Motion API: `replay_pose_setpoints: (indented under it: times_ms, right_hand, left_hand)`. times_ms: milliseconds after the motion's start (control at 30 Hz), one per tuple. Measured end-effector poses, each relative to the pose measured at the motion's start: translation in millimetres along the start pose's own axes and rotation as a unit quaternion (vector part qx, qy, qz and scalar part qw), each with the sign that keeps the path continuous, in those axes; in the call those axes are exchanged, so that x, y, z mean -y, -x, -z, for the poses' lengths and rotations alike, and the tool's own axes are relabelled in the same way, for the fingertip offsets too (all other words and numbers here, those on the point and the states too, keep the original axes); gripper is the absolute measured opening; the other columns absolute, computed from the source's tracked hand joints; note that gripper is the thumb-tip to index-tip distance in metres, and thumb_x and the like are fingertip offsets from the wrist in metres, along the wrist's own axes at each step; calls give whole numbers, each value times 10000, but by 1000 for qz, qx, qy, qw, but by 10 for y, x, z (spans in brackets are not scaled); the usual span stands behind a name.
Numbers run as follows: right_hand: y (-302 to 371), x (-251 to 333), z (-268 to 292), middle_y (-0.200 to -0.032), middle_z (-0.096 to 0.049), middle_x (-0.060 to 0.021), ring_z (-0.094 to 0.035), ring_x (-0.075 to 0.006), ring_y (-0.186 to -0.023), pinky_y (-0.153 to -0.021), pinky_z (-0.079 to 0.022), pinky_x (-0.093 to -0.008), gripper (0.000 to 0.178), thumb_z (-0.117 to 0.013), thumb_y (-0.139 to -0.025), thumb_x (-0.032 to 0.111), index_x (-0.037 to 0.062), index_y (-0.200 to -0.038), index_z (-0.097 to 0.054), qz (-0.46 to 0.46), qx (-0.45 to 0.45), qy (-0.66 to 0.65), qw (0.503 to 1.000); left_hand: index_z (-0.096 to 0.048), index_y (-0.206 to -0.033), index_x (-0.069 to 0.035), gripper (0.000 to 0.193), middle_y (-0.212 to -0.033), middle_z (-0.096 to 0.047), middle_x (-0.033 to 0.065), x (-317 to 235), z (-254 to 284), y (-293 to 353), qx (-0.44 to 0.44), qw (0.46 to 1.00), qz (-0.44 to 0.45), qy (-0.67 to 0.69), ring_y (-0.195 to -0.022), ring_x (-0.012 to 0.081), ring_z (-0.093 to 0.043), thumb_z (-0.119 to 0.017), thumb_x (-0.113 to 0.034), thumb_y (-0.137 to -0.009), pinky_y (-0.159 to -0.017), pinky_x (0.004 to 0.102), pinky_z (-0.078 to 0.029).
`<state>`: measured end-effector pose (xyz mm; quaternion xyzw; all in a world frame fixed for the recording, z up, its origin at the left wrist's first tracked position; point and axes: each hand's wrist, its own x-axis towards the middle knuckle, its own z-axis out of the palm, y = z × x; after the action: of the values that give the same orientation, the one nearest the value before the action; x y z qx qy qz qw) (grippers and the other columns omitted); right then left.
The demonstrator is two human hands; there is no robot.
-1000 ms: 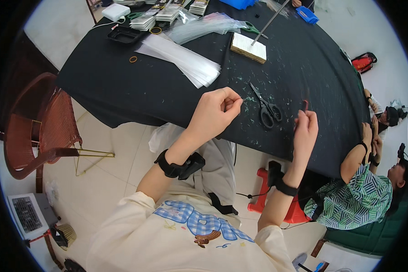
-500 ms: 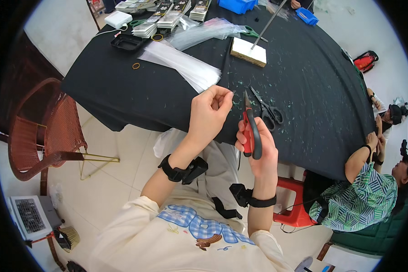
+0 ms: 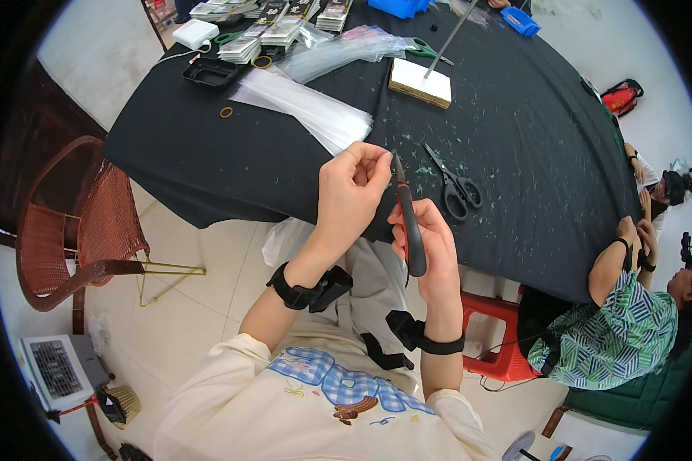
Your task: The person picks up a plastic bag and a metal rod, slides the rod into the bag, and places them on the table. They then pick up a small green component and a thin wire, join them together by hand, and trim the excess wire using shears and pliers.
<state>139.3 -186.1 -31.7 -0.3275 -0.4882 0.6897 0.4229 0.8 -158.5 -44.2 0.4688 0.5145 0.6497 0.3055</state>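
Raised a touch higher than half a second back, with right hand (image 3: 427, 246) now steadier under the pliers (image 3: 409, 223) and left hand (image 3: 354, 188) closed in toward their tip. Pliers upright, long axis running near vertical, nose up at the left fingertips, dark handles down through the right palm. Right hand wrapped shut round the handles; left hand pinched nearly closed, thumb against forefinger, on something too small to make out. Both held above the lap, just off the near edge of the counter (image 3: 207, 177), left hand nearer the nose. Beyond, lying flat on the black cloth: scissors (image 3: 454, 184) just past the right hand, a sheaf of clear bags (image 3: 307, 111) further left, a wooden block (image 3: 420, 83) with a rod beyond. Open cloth to the right; a wicker chair (image 3: 77, 230) well off left; another person (image 3: 623, 330) seated at the right rim.
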Motion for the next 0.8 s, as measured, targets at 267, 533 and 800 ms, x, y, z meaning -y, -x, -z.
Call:
replay_pose_setpoints:
  times_ms: [267,533,800]
  right_hand:
    - [19,6,-50,-760,-469,40,-370,-22,-655,-583,-292,-173,140,-424,-852,157,44,-875,-502,-1,-23,-31,999]
    - [-4,-9,-67,-880,-513,-78,-431,-55,-645,-542,-367,-196,198,-492,-864,206,15,-913,-469,21,-24,29,999]
    - [-5,-2,-67,-851,-514,-62,-423,-50,-625,-534,-354,-188,158,-502,-849,169,19,-889,-473,21,-19,36,999]
  left_hand:
    - [-592,-820,24,93,-647,-538,-39,-34,-3,23,-2,1000,-6,-9,-541,-13,-419,-576,-68,-823,-466,149,-319]
    - [-593,-824,25,93,-650,-540,-40,-29,-9,27,-6,1000,0,3,-544,-14,-420,-578,-67,-819,-472,146,-321]
    - [-592,-827,31,105,-659,-544,-35,-40,-19,32,-13,1000,-8,18,-550,-12,-427,-580,-73,-821,-479,144,-328]
